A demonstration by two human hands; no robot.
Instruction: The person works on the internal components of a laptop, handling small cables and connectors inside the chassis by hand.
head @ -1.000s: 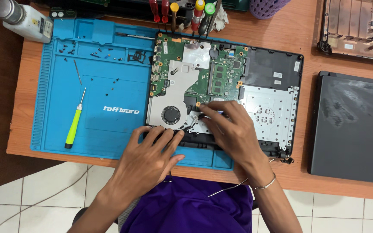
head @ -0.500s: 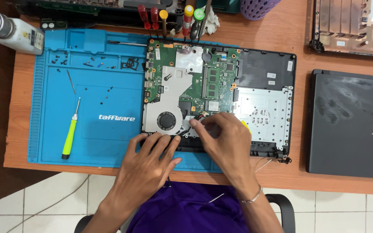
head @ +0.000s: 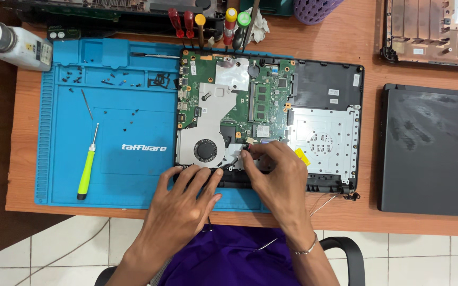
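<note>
An opened laptop base (head: 324,85) lies on the wooden desk, with its green motherboard (head: 269,100), a silver heat shield and a round fan (head: 205,150) exposed. My left hand (head: 186,198) rests flat on the base's near edge, just below the fan, fingers spread. My right hand (head: 274,172) pinches a small cable connector (head: 249,142) at the motherboard's lower edge, right of the fan. A thin bracelet circles that wrist.
A blue work mat (head: 107,127) holds loose black screws (head: 112,82) and a lime-handled screwdriver (head: 87,172). A white bottle (head: 14,45) lies at the far left. Several screwdrivers (head: 213,24) stand at the back. A closed dark laptop (head: 433,148) sits at the right, another chassis (head: 433,32) above it.
The view has shifted slightly. My right hand's fingertips have edged up to the connector beside the fan; my left hand stays on the base's near edge.
</note>
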